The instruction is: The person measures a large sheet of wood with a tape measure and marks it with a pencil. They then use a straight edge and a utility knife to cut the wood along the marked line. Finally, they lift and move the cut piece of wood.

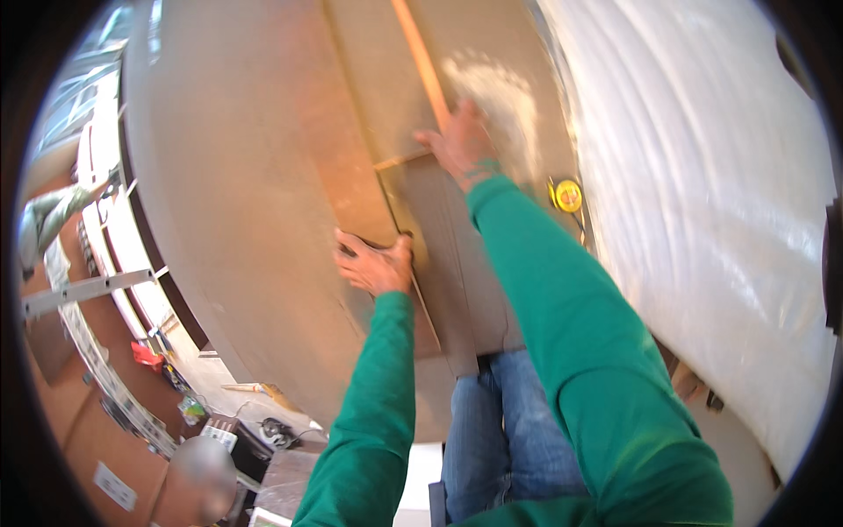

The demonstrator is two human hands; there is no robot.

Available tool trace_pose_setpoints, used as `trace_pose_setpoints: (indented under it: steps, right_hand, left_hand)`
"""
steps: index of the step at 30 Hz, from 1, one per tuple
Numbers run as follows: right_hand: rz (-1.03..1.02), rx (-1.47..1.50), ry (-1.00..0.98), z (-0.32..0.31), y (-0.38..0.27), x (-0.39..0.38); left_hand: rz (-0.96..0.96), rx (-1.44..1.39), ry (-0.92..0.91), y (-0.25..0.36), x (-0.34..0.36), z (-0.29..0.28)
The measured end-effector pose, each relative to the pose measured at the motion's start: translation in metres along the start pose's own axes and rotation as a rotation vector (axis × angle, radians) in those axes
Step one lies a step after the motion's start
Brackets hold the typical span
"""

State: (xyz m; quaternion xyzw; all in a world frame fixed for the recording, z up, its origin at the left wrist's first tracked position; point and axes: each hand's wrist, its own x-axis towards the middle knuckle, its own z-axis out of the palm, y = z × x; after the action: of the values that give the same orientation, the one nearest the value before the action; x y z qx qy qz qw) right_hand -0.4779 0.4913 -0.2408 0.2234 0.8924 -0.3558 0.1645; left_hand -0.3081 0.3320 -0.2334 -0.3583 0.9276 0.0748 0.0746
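On the large brown panel (237, 220) a long reddish-brown board (329, 132) lies lengthwise. My left hand (376, 266) spans the near part of this board, fingers at its left and thumb at its right edge. Higher up, my right hand (461, 145) is on the near end of a narrow orange strip (420, 57), with the thumb on the strip's left and the fingers on its right. Between my hands lies a flat grey-brown piece (439, 211) with a yellowish edge; its kind is unclear. The undersides of both hands are hidden.
A yellow tape measure (568, 195) lies by the panel's right edge, near a pale dusty patch (500, 101). Translucent plastic sheeting (694, 176) hangs along the right. At left are a metal rail (88, 294), a red object (147, 356) and a blurred person (204, 474) below.
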Motion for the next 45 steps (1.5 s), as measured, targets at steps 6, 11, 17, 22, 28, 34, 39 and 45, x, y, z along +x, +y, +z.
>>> trace_pose_setpoints:
  steps: [6, 11, 17, 22, 28, 34, 39, 45]
  right_hand:
    - [-0.01, 0.04, -0.016, -0.002, -0.01, -0.011]
    - [-0.067, -0.024, 0.026, -0.004, -0.008, -0.012]
    - [-0.108, -0.034, 0.032, -0.004, -0.009, -0.016]
    - [-0.09, -0.022, 0.029, -0.003, -0.008, -0.014]
    - [-0.08, -0.01, 0.039, -0.006, -0.002, -0.011]
    - [-0.038, -0.011, -0.02, -0.006, -0.018, -0.014]
    - [-0.049, -0.045, -0.011, 0.002, -0.017, -0.012]
    - [-0.091, -0.01, 0.053, 0.003, -0.006, -0.011]
  left_hand:
    - [-0.091, -0.052, -0.06, 0.001, 0.004, -0.012]
    - [-0.102, -0.131, -0.125, 0.002, 0.003, -0.015]
    - [-0.116, -0.131, -0.142, 0.003, 0.003, -0.02]
    - [-0.085, -0.074, -0.192, 0.005, 0.0, -0.036]
    - [0.262, -0.276, 0.13, 0.007, 0.055, -0.043]
    - [0.575, -0.361, 0.201, 0.078, 0.243, -0.048]
    - [0.43, -0.161, 0.174, 0.121, 0.279, -0.005]
    - [0.387, -0.191, 0.038, 0.134, 0.263, -0.002]
